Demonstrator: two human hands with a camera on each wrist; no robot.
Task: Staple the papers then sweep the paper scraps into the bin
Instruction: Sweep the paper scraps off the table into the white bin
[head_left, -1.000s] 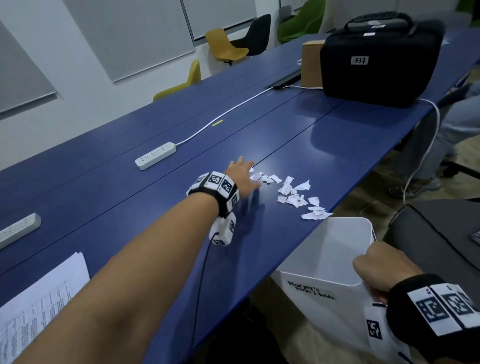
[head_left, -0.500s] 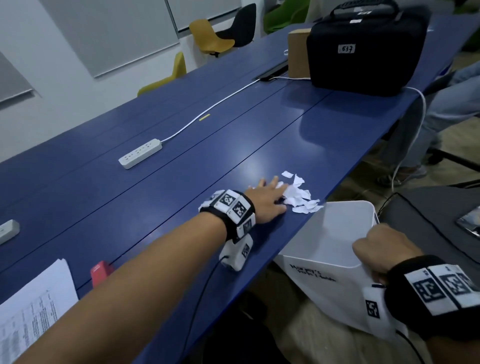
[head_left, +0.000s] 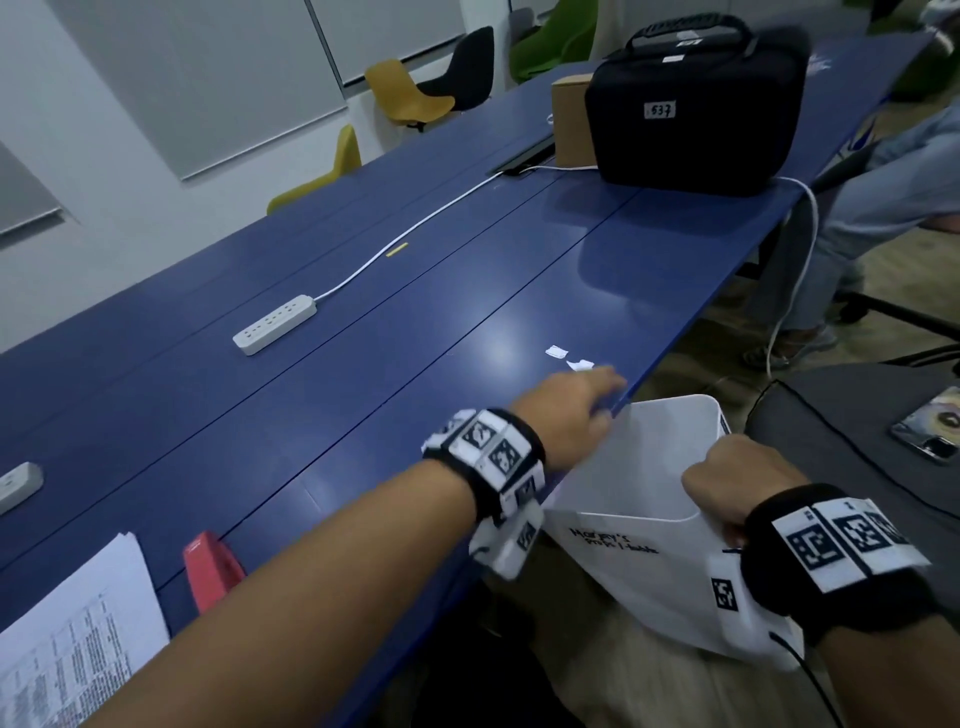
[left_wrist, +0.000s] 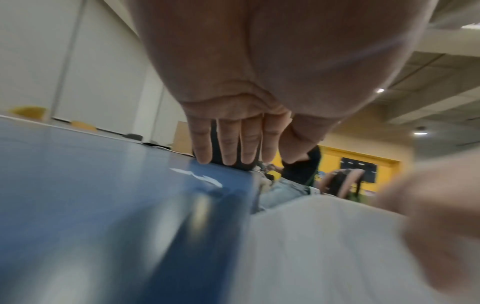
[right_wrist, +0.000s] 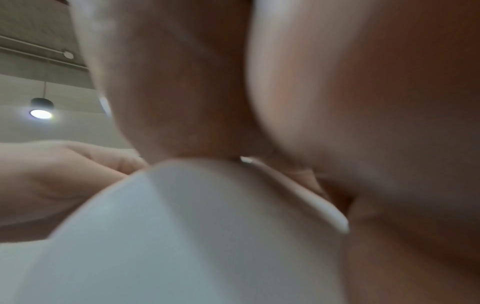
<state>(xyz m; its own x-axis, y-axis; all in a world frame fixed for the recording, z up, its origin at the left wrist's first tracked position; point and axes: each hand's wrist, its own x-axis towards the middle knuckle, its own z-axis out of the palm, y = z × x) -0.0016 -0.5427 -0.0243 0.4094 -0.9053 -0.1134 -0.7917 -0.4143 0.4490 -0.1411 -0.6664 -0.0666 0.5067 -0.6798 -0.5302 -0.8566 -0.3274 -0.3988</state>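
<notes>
left hand (head_left: 566, 410) flat at table edge (head_left: 691, 317) — right hand (head_left: 737, 483) gripping bin (head_left: 623, 519)

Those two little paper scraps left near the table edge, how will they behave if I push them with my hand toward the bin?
The paper scraps look thin, flat and very light, so they will probably slide easily on the glossy table. Lying that flat, they may slip under the left hand rather than ride ahead of it. Being so light, they could flutter past the bin.

The black case (head_left: 696, 104) bears a label reading "537"; the bin's (head_left: 649, 571) handwriting is illegible.
</notes>
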